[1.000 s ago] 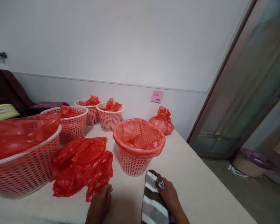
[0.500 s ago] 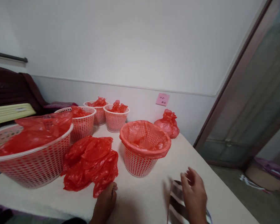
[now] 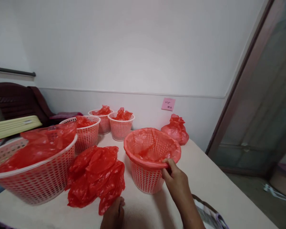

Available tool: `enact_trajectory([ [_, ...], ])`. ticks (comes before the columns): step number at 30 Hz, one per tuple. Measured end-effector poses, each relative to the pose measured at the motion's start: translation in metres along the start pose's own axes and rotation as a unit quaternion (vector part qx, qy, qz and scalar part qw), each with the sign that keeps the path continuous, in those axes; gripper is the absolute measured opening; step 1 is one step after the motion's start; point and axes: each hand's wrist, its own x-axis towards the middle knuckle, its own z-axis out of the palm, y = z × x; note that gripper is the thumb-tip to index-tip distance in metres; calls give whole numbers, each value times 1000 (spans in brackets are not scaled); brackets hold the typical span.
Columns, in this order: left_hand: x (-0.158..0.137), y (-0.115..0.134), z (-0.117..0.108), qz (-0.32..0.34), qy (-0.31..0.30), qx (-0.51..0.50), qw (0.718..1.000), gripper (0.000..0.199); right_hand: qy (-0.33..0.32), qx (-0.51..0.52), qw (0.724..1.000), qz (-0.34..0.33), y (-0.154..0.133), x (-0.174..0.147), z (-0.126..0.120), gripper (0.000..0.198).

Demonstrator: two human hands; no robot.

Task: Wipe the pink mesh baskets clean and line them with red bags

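Note:
A small plastic basket (image 3: 146,181) stands in front of me, lined with a red plastic bag (image 3: 154,143) that is folded out over its rim. My right hand (image 3: 175,178) grips the near right part of this rim, thumb below and fingers on the folded bag. Low in the view, my left hand (image 3: 115,211) rests on the table with its fingers curled in, right at the edge of a crumpled heap of red plastic bags (image 3: 95,178). Nothing shows inside that hand. Striped cloth (image 3: 205,210) shows beside my right forearm.
The white table (image 3: 219,181) also bears a large basket (image 3: 43,181) with a red bag on the left and several smaller bagged baskets (image 3: 120,128) behind. A tied red bag (image 3: 176,130) sits by the wall, under a pink note (image 3: 168,104). A glass door (image 3: 252,121) is at right.
My right hand has moved from above the striped cloth forward and left to the basket's rim and closed on it. The left hand stays by the bags. The view has shifted slightly.

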Motion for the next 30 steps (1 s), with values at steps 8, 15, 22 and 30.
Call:
enact_trajectory([
  [8,0,-3,-1,39,7,-26,999,20,-81,68,994,-3,-25,-43,-56,18],
  [15,-3,-2,-1,53,18,-25,998,20,-175,18,984,-35,-12,-70,-83,39],
  [22,-2,0,-3,55,29,-25,998,19,16,-90,992,91,15,-59,-96,43],
  [30,-4,2,-3,49,34,-47,997,19,90,-72,982,153,24,-43,-89,53],
])
